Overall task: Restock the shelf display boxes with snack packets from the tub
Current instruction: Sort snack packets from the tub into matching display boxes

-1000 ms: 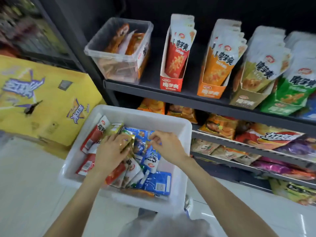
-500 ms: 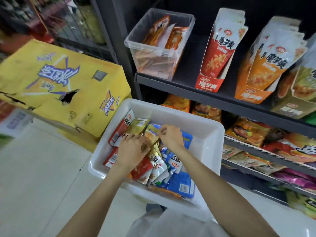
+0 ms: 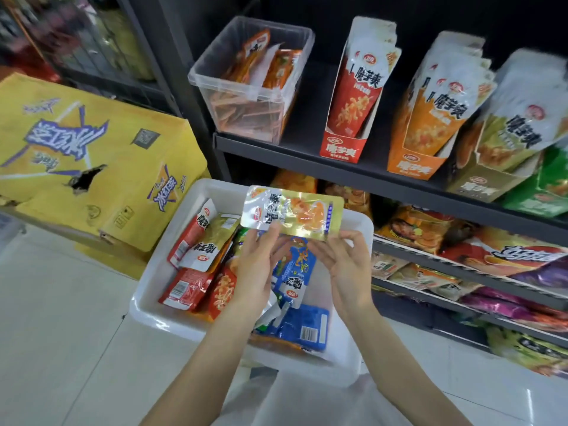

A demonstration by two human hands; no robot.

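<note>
- Hands first: our left hand (image 3: 256, 265) and right hand (image 3: 347, 265) now hold one gold foil packet (image 3: 292, 212) between them, lifted above the white tub (image 3: 159, 272); half a second ago both hands were down among the packets, sorting.
- Left fingers pinch the packet's lower left edge, and the right fingertips pinch its lower right corner, so each hand is closed on it and the packet lies flat, printed face up.
- We judge that a packet has been picked and is being read, so the next step is to match it to a display box.
- Packet itself: a glossy, crinkled rectangle of metallic film, catching glare.
- Below it, the tub is smooth, hard plastic with rounded corners, still holding a loose heap of red, yellow and blue packets (image 3: 295, 272).
- On the shelf (image 3: 307, 155) above stand a clear plastic bin (image 3: 246, 87), a red card display box (image 3: 347, 118) and an orange display box (image 3: 430, 133), the packets in the two boxes upright.
- Left of the tub sits a yellow cardboard carton (image 3: 92, 155), torn at one spot.
</note>
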